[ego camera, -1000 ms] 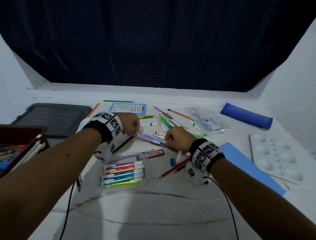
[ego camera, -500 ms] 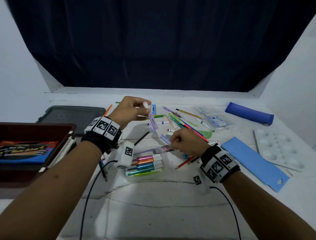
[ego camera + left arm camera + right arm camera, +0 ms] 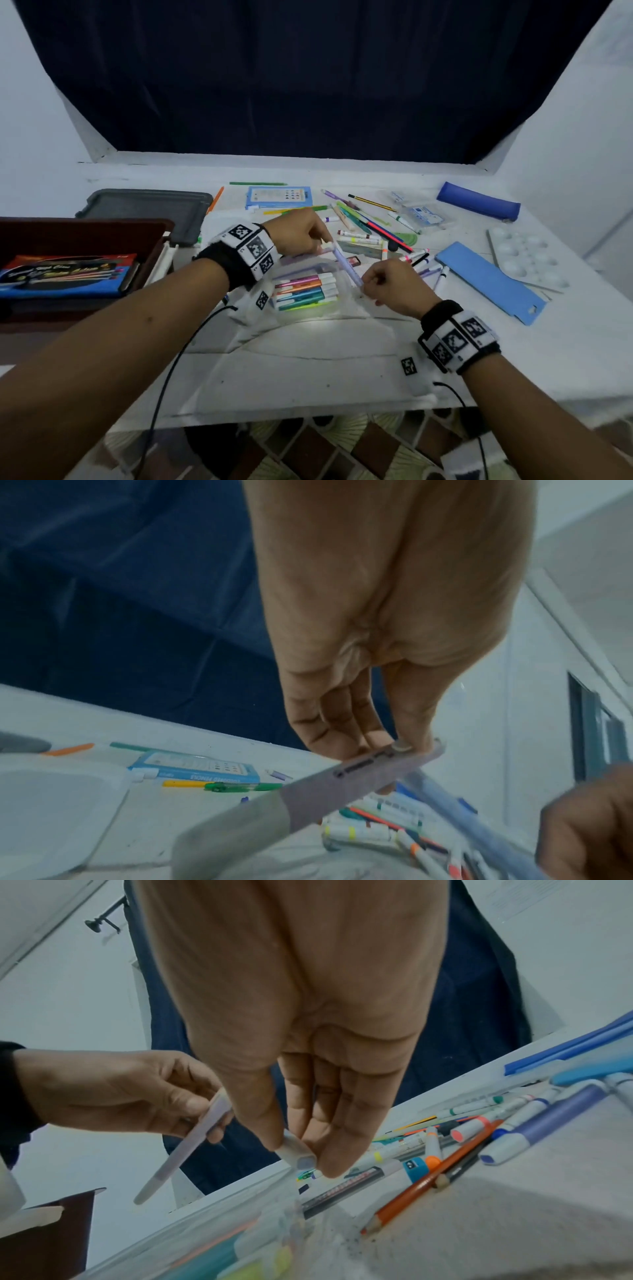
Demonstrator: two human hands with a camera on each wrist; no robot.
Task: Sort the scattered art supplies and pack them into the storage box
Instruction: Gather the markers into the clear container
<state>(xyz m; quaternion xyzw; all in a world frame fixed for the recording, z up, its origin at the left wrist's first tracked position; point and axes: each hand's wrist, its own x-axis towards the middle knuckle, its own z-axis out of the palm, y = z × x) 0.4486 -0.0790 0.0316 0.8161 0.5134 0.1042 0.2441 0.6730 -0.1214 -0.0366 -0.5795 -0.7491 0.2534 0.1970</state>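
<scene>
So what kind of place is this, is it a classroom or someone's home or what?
Most likely a room at home used as a craft spot, though I can't be sure. A white table stands before a dark blue curtain, strewn with loose markers, with a paint palette at the right.

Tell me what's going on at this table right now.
A person is sorting art supplies. The left hand pinches one pale purple marker and the right hand pinches another, both lifted just above a clear case of markers on the white table. More pens and pencils lie scattered behind. At the left, the dark red storage box already holds a flat pencil pack.
</scene>
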